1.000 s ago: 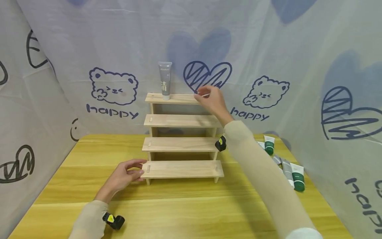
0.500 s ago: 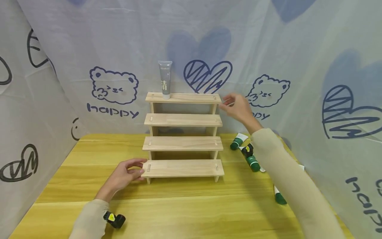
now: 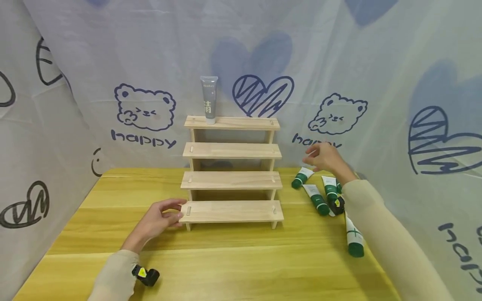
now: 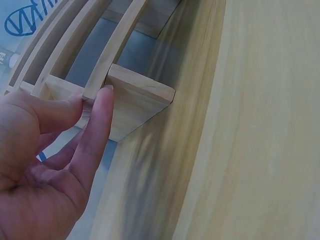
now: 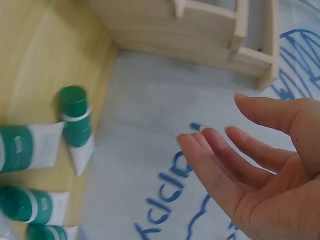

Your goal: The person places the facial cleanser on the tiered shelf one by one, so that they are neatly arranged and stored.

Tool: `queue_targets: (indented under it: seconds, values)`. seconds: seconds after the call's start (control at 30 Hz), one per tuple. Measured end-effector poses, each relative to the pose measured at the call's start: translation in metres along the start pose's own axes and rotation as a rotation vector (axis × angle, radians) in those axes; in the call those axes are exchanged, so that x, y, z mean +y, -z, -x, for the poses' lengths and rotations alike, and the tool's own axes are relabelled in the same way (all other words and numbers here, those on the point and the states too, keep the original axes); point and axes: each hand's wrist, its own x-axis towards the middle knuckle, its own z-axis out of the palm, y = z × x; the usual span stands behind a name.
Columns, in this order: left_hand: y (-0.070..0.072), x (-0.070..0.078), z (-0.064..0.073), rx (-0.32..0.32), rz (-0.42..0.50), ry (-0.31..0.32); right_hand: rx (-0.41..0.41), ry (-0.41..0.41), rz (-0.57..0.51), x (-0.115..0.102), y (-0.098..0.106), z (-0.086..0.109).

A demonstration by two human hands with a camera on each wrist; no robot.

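Observation:
A stepped wooden display shelf (image 3: 231, 179) stands on the table against the cloth backdrop. My left hand (image 3: 156, 219) pinches the left end of its lowest board, the thumb and a finger on the board's end (image 4: 95, 89) in the left wrist view. On the top board, towards its left, a grey squeeze tube (image 3: 209, 98) stands upright on its cap. My right hand (image 3: 325, 158) hangs in the air right of the shelf, with nothing between its loosely bent fingers. Below it lie several green-and-white tubes, the nearest to the shelf being one tube (image 3: 300, 178) near the back edge.
More tubes lie towards the table's right side, among them a white tube with a green cap (image 3: 355, 240) beside the right sleeve. The yellowish wooden table (image 3: 211, 267) meets a printed cloth backdrop (image 3: 203, 37) at the back and sides.
My right hand has moved from above the top board rightward and down, over the tubes. More tubes are uncovered. The left hand stays at the lowest board.

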Motion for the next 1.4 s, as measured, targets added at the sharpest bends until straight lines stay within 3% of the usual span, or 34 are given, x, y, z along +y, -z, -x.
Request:
queue_targets:
  seconds: [0.33,0.73,1.07,1.4]
  values:
    - [0.001,0.001,0.000,-0.015,0.012,-0.005,-0.072,-0.016,0.036,0.048,-0.012,0.003]
    - [0.001,0.003,0.000,-0.007,-0.015,-0.018,-0.090,-0.035,0.103,0.093,-0.029,0.005]
    - [0.000,0.003,0.001,-0.007,-0.009,-0.023,-0.093,-0.091,0.076,0.108,-0.041,0.003]
    - [0.001,-0.001,0.000,0.000,-0.010,-0.024,-0.064,-0.080,0.158,0.114,-0.050,0.000]
